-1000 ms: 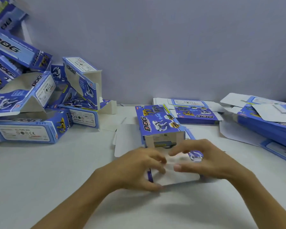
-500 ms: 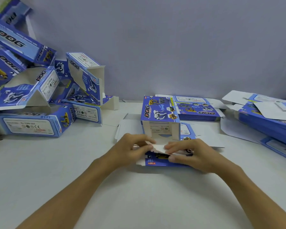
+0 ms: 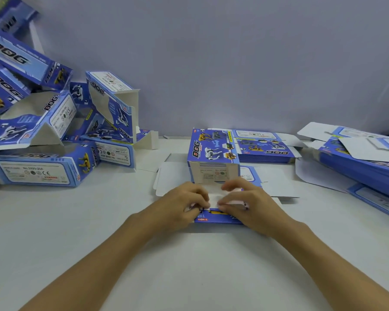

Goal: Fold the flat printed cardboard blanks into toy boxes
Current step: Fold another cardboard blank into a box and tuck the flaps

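A blue printed "DOG" toy box (image 3: 212, 151) lies partly formed on the white table (image 3: 99, 232), its open end facing me. My left hand (image 3: 180, 205) and my right hand (image 3: 248, 203) both press on its white end flaps (image 3: 213, 195) just in front of that opening. Fingertips of both hands pinch the flaps, and a blue flap (image 3: 216, 217) pokes out beneath them. Parts of the flaps are hidden under my fingers.
A heap of folded blue boxes (image 3: 54, 131) fills the left side. A stack of flat blanks (image 3: 265, 147) lies behind the box, and more blanks (image 3: 357, 162) are piled at the right. A grey wall (image 3: 211, 63) closes off the back.
The box has swung round so its open end faces me. Both hands moved away from me onto the end flaps and flattened them down.
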